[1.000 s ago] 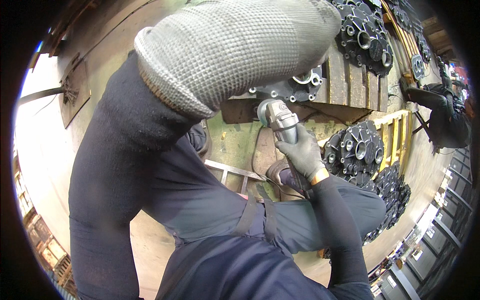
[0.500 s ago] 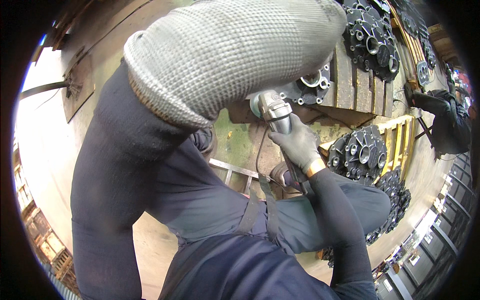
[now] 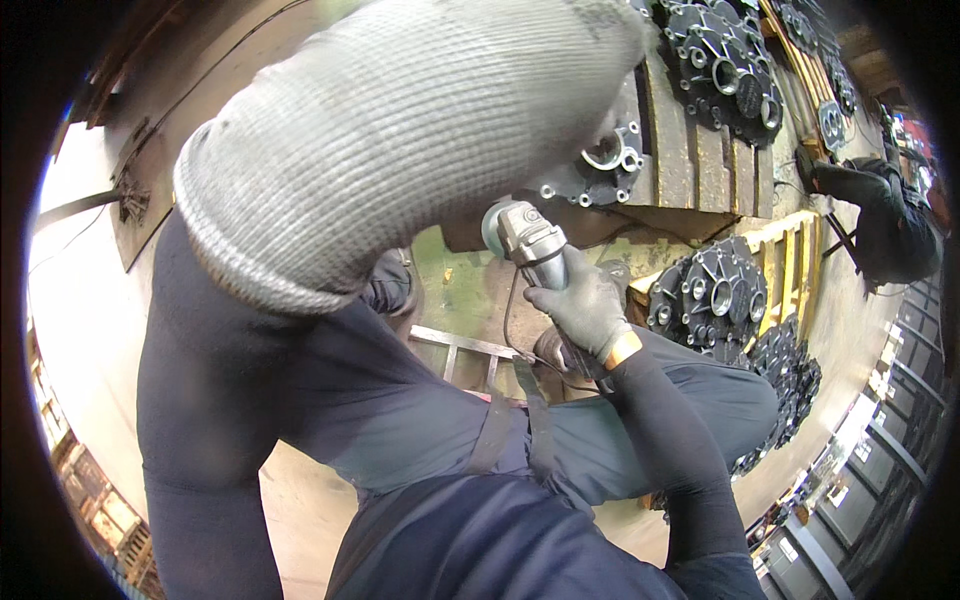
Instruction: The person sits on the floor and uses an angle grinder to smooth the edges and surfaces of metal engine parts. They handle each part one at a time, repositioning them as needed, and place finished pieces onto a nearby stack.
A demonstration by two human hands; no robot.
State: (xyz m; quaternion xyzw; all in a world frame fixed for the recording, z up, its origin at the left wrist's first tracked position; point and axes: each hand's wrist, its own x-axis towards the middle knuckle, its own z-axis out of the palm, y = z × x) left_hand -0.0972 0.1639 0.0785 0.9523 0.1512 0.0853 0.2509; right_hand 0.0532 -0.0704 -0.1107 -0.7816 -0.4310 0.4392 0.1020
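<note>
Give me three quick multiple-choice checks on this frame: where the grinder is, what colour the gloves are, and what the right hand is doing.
1. The angle grinder is: A) on the floor B) in the right hand, below a dark casting on the pallet C) beside the other person
2. The gloves are: A) grey B) yellow C) red
3. The right hand is: A) open, empty B) closed around the grinder body C) resting on the knee

B: the glove wraps it under the casting. A: both knit gloves, including the left hand, show grey. B: fingers curl round the body.

Bright glare at left, dim fisheye-bent edges, and the near glove (image 3: 400,130) perhaps slightly blurred.
</note>
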